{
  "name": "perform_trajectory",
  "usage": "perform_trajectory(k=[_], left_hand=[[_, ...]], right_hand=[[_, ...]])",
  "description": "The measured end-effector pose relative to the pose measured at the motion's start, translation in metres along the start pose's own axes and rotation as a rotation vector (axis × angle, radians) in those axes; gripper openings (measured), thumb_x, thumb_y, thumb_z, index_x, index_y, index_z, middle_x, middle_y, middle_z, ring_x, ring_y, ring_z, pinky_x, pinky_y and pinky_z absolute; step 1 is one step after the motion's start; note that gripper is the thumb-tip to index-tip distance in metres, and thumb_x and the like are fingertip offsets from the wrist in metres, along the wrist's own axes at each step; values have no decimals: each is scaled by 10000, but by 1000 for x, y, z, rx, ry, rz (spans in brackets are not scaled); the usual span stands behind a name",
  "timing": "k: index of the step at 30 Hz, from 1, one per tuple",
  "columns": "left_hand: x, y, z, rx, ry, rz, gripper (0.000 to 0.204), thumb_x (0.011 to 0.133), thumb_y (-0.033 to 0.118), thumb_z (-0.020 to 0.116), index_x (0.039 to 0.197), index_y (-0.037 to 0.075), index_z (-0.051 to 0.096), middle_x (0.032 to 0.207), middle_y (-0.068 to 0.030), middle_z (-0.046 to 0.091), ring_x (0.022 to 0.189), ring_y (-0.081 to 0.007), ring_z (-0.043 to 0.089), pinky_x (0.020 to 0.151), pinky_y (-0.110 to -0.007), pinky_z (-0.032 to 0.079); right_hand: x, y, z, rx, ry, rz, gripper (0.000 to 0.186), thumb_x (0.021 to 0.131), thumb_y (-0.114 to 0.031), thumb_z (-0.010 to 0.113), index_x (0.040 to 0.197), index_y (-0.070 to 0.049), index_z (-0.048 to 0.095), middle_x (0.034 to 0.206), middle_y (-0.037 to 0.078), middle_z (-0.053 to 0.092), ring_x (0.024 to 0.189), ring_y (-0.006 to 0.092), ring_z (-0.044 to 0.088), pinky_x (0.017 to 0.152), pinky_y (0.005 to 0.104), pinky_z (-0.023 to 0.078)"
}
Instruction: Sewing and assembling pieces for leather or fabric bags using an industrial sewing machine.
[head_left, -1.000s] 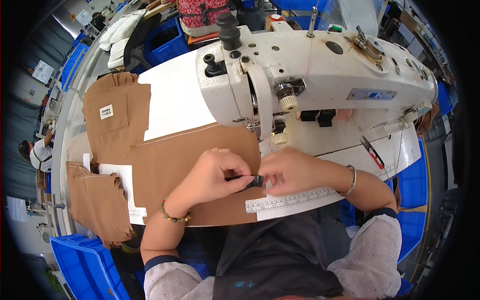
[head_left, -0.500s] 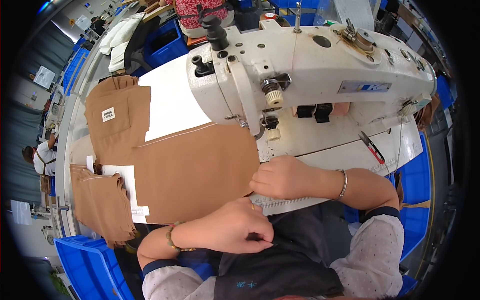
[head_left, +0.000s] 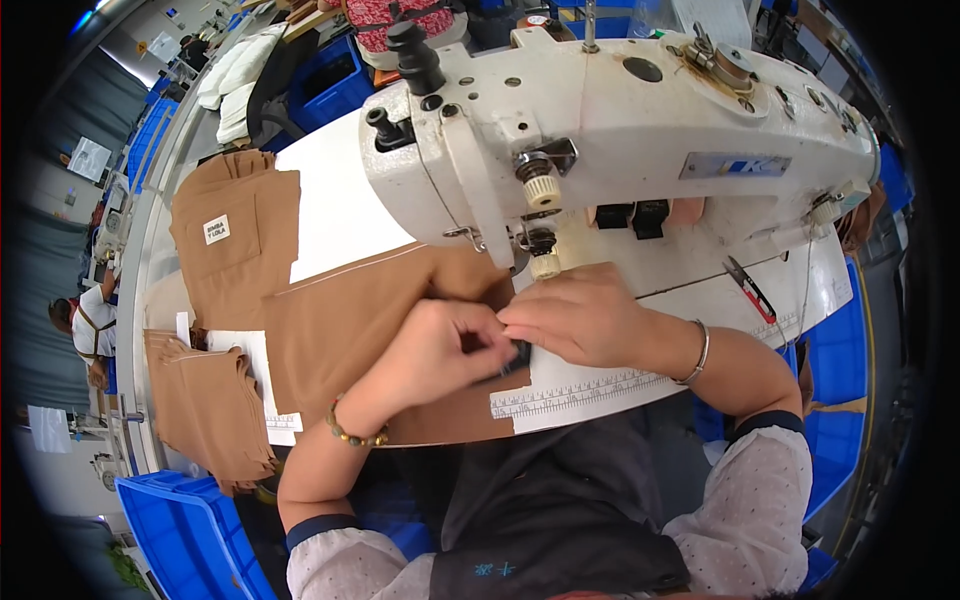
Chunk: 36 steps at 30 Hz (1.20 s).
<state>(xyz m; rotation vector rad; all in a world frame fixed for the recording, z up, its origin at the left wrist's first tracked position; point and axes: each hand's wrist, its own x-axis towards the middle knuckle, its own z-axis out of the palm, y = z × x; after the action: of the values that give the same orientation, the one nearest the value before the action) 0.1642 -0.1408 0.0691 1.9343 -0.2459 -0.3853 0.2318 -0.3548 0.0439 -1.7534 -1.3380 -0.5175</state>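
Observation:
A large brown fabric piece (head_left: 340, 330) lies under the head of the white sewing machine (head_left: 610, 125), bunched upward near the needle area. On its right part my left hand (head_left: 448, 350) is closed in a pinch, fingertips toward a small dark item that I cannot make out. My right hand (head_left: 580, 312) meets it just below the machine's tension knobs, fingers pressed together. Whatever the two hands' fingertips hold is hidden. Past the right hand lie thread snips (head_left: 750, 290) with red on the handle.
A printed ruler strip (head_left: 590, 393) runs along the table's front edge. Brown pocketed pieces (head_left: 235, 260) and a stack of brown cut pieces (head_left: 212, 405) lie at left. Blue bins stand at the lower left (head_left: 190, 530), right (head_left: 832, 380) and back (head_left: 328, 90).
My left hand has moved up and inward from the front edge onto the fabric. My right hand has moved up toward the needle area. The fabric's right part is now bunched, exposing more ruler.

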Motion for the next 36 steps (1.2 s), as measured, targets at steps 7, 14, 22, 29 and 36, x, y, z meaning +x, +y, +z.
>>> perform_trajectory(k=[7,14,22,29,36], left_hand=[[33,-15,-22,282,154,-140,149,836,138,782,819,-5,743,659,-65,687,577,-102,604,560,-274,482],[43,-19,-19,357,197,-142,167,804,181,791,808,17,763,676,-83,712,583,-148,656,570,-303,509],[44,-18,-18,412,231,-95,174,797,200,803,806,32,761,664,-85,704,585,-180,672,579,-313,512],[43,-14,-20,398,177,-119,120,841,77,796,820,-11,717,715,22,653,611,-28,490,557,-222,442],[44,-15,-22,410,176,-68,122,835,72,801,841,-23,725,764,-1,691,619,-39,504,566,-231,452]], right_hand=[[-30,-3,9,-130,-461,-228,128,815,-172,660,746,-79,606,788,27,597,569,167,623,456,331,499],[-30,-7,6,-157,-473,-250,189,761,-163,652,843,2,694,1064,195,737,618,165,699,485,323,548],[-27,-9,5,-141,-477,-236,215,753,-162,656,848,25,701,1013,210,742,603,171,697,479,324,546],[-28,-9,6,-133,-466,-236,227,754,-163,658,858,34,704,996,211,741,594,176,694,477,327,547],[-29,-9,7,-130,-453,-242,232,747,-167,660,852,36,702,980,208,740,584,179,689,472,329,544]])
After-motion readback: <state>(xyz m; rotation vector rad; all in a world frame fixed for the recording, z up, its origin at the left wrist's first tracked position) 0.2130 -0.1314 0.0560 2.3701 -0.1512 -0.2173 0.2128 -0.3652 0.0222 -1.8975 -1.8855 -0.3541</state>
